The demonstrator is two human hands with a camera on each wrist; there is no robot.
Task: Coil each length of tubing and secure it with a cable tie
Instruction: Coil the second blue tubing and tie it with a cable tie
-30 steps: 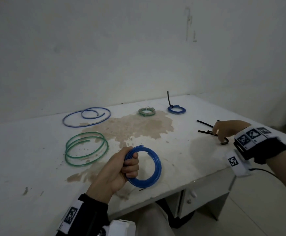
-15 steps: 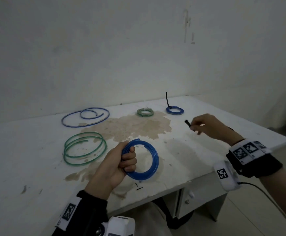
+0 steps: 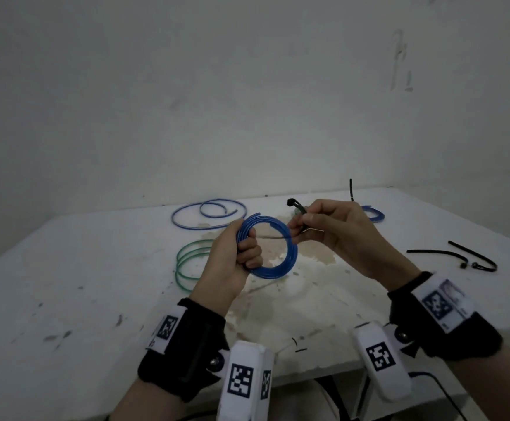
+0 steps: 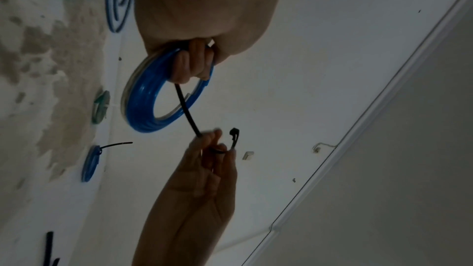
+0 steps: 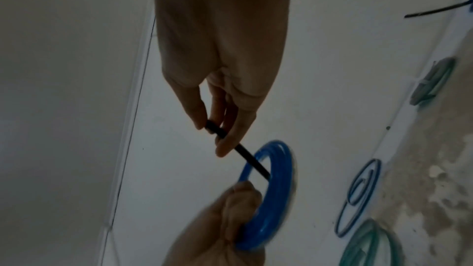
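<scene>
My left hand grips a coil of blue tubing by its left side and holds it upright above the table. In the left wrist view the blue coil hangs from my curled fingers. My right hand pinches a black cable tie just right of the coil. The tie's strap passes through the coil's opening toward my left fingers, and its head sticks out past my right fingers. In the right wrist view the black tie runs from my fingers into the ring.
On the white stained table lie a loose green tubing coil, a loose blue tubing spiral, a tied blue coil with an upright tie tail, a tied green coil, and spare black ties at the right.
My right hand carried a cable tie from the right side of the table to the coil. My left hand lifted the blue coil up; the tie now passes through it.
</scene>
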